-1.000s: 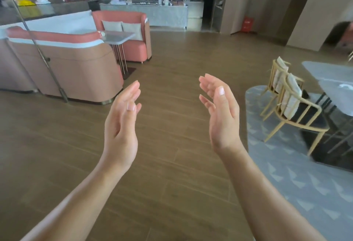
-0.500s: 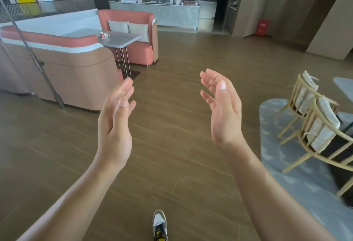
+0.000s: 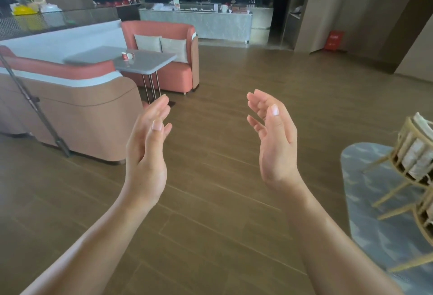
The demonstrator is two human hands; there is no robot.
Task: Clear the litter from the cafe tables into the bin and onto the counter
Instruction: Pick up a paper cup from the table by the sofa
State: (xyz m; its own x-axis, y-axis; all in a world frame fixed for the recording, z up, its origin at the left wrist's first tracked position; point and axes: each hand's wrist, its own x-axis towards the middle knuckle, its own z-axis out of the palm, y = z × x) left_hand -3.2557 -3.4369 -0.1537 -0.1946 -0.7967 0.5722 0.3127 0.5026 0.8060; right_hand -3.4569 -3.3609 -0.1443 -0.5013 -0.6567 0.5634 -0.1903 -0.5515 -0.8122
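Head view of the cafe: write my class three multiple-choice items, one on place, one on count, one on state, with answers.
1. Where is the red cup? A floor; B counter; C grey table.
2. How many cushions on the far coral sofa? A one; B two; C four.
3. The left hand and right hand are? A open, empty; B gripping cups; C holding a bag.
Answers: 1 C, it sits on the tabletop. 2 B, two pale cushions side by side. 3 A, both hold nothing, fingers extended.
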